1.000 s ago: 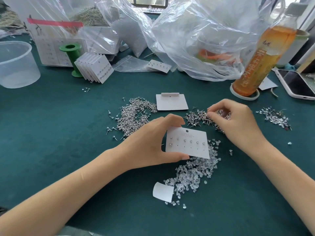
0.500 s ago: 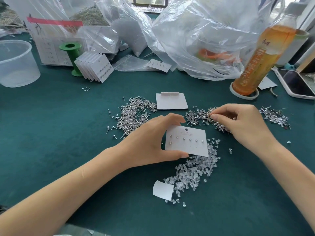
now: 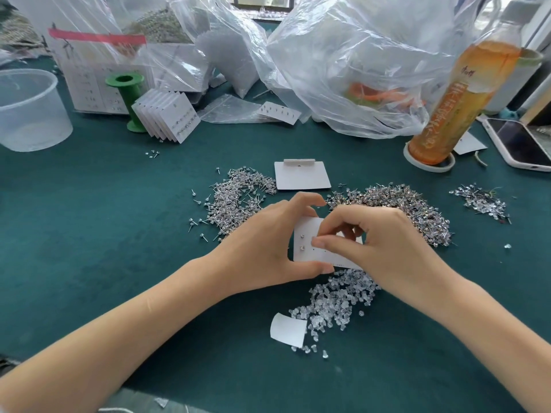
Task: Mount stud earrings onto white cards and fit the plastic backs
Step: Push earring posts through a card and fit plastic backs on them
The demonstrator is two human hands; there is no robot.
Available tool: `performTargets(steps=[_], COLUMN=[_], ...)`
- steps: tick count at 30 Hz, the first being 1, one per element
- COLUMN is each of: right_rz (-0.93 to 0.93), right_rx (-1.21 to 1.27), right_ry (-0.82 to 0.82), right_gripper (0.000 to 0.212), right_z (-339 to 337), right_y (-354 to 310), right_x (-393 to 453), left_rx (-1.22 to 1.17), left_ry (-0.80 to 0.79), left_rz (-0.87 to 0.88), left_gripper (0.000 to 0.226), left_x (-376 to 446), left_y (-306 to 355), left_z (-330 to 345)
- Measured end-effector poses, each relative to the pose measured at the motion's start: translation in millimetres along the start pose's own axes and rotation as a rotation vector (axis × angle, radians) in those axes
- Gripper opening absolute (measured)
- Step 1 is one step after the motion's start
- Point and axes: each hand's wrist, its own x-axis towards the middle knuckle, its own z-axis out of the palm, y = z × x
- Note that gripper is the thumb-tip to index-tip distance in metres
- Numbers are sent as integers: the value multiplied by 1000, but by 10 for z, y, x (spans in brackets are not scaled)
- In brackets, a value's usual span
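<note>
Left hand (image 3: 262, 248) grips white earring card (image 3: 305, 244) by its left edge, thumb under, forefinger over the top, just above the green surface (image 3: 89, 234). Right hand (image 3: 381, 248) fingers (image 3: 328, 241) pinched together on the card face; stud between them too small to confirm. Stud piles (image 3: 238, 198) behind, clear plastic backs (image 3: 340, 296) below card.

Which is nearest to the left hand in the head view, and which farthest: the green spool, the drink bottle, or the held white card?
1. White card, pinched in the left hand.
2. Green spool, far left.
3. Drink bottle, far right.
</note>
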Motion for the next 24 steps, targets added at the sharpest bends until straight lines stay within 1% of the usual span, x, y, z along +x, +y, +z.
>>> performTargets(steps=[4, 10, 18, 21, 24], right_rz=[50, 48, 14, 33, 106], right_rx=[6, -25, -114, -102, 69], right_ry=[-9, -1, 13, 94, 236], right_gripper=[15, 15, 7, 6, 17], right_z=[36, 50, 107, 89, -47], right_y=[21, -16, -41, -58, -83], right_x=[22, 29, 24, -3, -48], left_rx=[19, 38, 7, -50, -61], left_ry=[25, 31, 30, 36, 68], left_rz=[8, 23, 21, 9, -28], left_gripper=[75, 77, 77, 77, 80], left_x=[-3, -1, 11, 16, 17], left_y=[2, 6, 24, 26, 25], left_z=[-6, -8, 0, -8, -29])
